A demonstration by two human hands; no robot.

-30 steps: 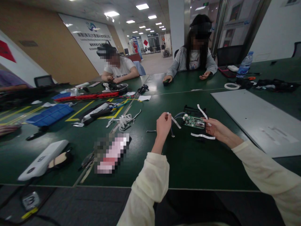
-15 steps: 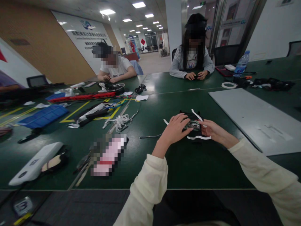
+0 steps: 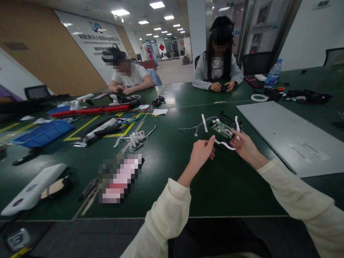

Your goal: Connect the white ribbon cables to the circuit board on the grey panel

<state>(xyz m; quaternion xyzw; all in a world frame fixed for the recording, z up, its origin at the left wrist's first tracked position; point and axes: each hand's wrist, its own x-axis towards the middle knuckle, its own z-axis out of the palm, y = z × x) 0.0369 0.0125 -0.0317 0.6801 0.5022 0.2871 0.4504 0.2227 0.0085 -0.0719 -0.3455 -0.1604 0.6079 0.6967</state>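
Observation:
My right hand (image 3: 244,145) grips the right end of a green circuit board (image 3: 221,128) in a black frame, its fingers wrapped round the edge. White strips stick out around the frame, one standing at its upper right (image 3: 237,123). At the near side, my left hand (image 3: 202,152) is closed, thumb against the fingers, at the end of a curved white strip (image 3: 225,145). That strip's other end reaches the right fingers. From the board's left side runs a thin grey cable (image 3: 200,125) with a small white plug. Another white strip (image 3: 204,123) crosses beside the cable.
A grey panel (image 3: 285,132) lies to the right. To the left are a phone (image 3: 122,179), crumpled white strips (image 3: 135,139), a blue bin (image 3: 44,132) and a white device (image 3: 33,188). Across the table sit two people; a bottle (image 3: 274,73) stands far right.
My left hand has come off the top of the board and moved toward me, closing at the near strip's end. The board, now uncovered, is tilted differently in my right hand.

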